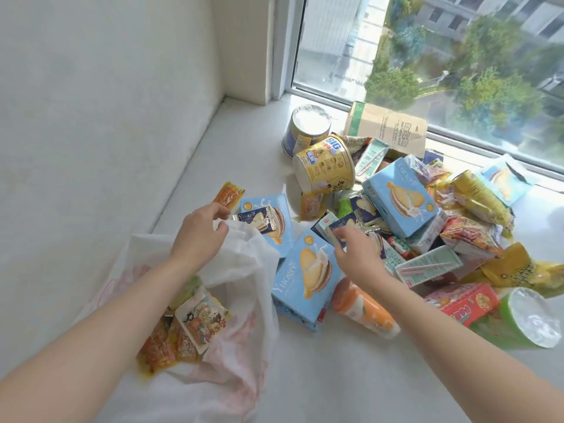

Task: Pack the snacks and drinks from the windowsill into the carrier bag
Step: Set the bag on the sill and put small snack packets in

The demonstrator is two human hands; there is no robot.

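Windowsill [238, 141] heaped with snacks and drinks [406, 203], carrier bag [241, 264] at the near left.
The white bag lies open on the sill, pouches [198, 319] inside, a blue biscuit box [308, 276] just beside it. Left hand [200, 232] grips the bag's rim, fingers curled; right hand [358, 254] pinches a small dark-blue biscuit packet [343, 223] in the pile.

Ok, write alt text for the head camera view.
A person's left hand grips the mouth of a white carrier bag on a windowsill while the right hand reaches into a heap of blue biscuit boxes, round tubs and drink cartons. Sachets lie in the bag.
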